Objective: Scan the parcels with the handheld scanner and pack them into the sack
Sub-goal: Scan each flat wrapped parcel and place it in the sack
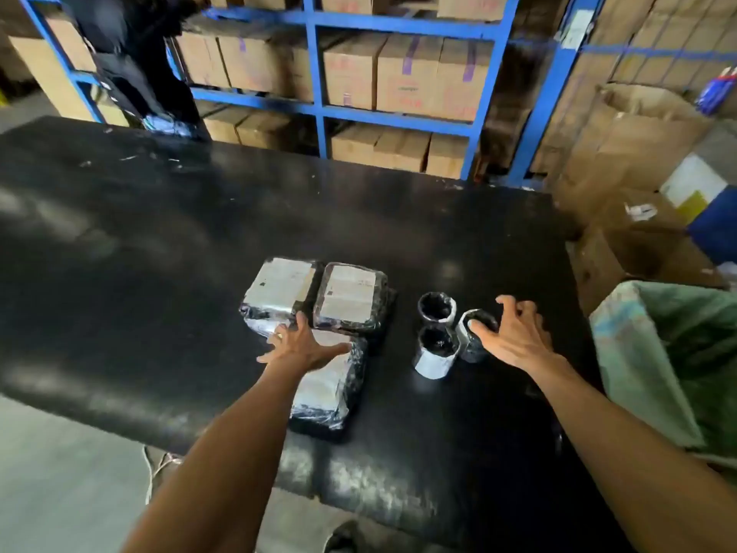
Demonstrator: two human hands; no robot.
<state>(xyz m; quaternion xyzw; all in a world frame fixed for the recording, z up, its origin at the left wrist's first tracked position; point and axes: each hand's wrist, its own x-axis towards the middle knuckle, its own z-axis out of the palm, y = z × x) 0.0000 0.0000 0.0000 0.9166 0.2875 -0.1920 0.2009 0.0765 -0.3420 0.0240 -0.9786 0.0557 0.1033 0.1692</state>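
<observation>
Three flat parcels in black plastic with white labels lie on the black table [159, 233]: one at the back left [279, 289], one beside it [351, 299], one nearer me [331, 389]. My left hand [305, 345] hovers open with spread fingers over the near parcel. Three small round black-wrapped parcels stand to the right: one at the back [436, 308], one in front [434, 353], one furthest right [476, 333]. My right hand [514, 333] is open, its thumb touching the right round parcel. The green-white sack [654, 353] stands open at the table's right. No scanner is visible.
Blue shelving [319, 69] stacked with cardboard boxes runs behind the table. A person in dark clothes [131, 53] stands at the shelves at the back left. Open cardboard boxes [638, 125] crowd the right side. Grey floor lies at the lower left.
</observation>
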